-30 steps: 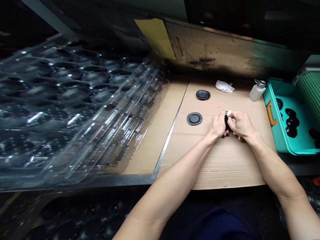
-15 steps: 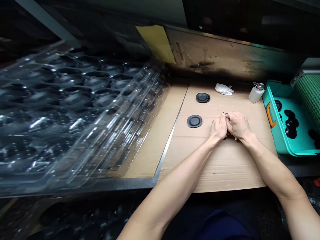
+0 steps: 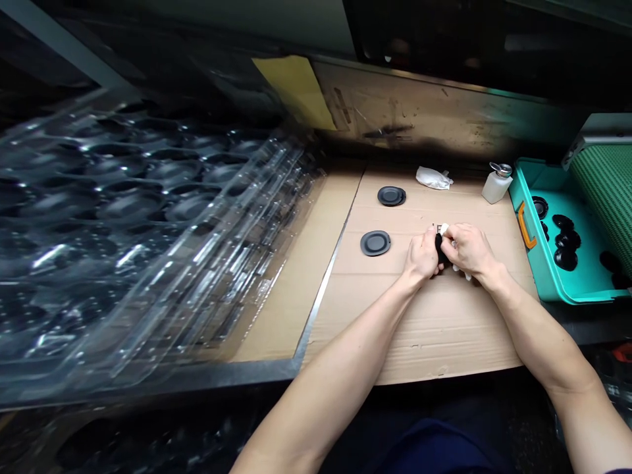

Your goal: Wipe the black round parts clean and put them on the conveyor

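My left hand (image 3: 422, 255) and my right hand (image 3: 467, 250) are close together above a cardboard sheet (image 3: 434, 329). A small black part (image 3: 438, 249), probably a rubber disc seen edge-on, stands between them, pinched by my left fingers. My right fingertips hold a white cloth (image 3: 445, 229) against its top. Much of the part is hidden by my fingers. A small white scrap (image 3: 467, 276) shows below my right hand. Two flat black rubber discs (image 3: 375, 243) (image 3: 392, 195) lie on the cardboard to the left of my hands, apart from them.
A crumpled white cloth (image 3: 433, 178) and a white pump bottle (image 3: 497, 185) stand at the cardboard's far edge. To the right is a teal bin (image 3: 540, 280) holding several black discs. Stacked clear plastic trays (image 3: 148, 217) fill the left side.
The black part now shows between my hands, which have opened slightly, and the white cloth shows above it. The whole view has shifted slightly, with the scene sitting further left.
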Demonstrator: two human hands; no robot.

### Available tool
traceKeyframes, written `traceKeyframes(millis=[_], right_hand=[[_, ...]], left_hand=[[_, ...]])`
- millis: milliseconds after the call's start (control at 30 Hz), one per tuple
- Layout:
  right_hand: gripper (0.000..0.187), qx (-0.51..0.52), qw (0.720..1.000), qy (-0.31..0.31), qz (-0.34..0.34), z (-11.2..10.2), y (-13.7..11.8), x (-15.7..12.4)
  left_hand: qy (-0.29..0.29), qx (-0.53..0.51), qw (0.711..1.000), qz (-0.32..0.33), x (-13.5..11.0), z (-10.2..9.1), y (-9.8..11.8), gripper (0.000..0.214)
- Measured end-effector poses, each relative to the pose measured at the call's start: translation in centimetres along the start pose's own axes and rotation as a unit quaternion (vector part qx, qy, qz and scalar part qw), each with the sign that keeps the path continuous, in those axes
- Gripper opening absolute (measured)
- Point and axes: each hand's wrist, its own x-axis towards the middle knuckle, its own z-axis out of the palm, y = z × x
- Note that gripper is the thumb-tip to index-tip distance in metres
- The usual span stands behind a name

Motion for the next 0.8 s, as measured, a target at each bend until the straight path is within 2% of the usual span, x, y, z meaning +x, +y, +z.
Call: traceKeyframes(millis=[133,267,467,567,667,800], right_hand=[[0.016,0.02,1.0,0.009,-0.002,-0.3,0.0,-0.1],[0.015,0.035,0.999,-0.007,0.023,-0.6,0.0,-0.2],[0.015,0.055,0.998,0.01,0.017,-0.7,0.1,-0.2],[0.014,0.055,0.998,-0.004,0.034,-0.8,0.1,-0.2],[0.015,0.062,0.998,0.004,0.021,-1.0,0.1,-0.1],[0.015,0.086,0.996,0.001,0.031,-1.2,0.0,-0.1]], left_hand=[[-0.023,0.014,0.999,0.023,-0.1,0.0,-0.2,0.063],[-0.013,0.017,0.999,0.03,-0.3,0.0,0.0,0.063],[-0.021,0.022,0.999,0.045,-0.4,0.2,0.0,0.062],[-0.019,-0.004,0.999,0.033,-0.4,0.1,0.0,0.06],[-0.028,-0.018,0.999,0.018,-0.5,0.0,0.2,0.06],[-0.044,0.001,0.998,0.039,-0.6,0.0,0.0,0.061]])
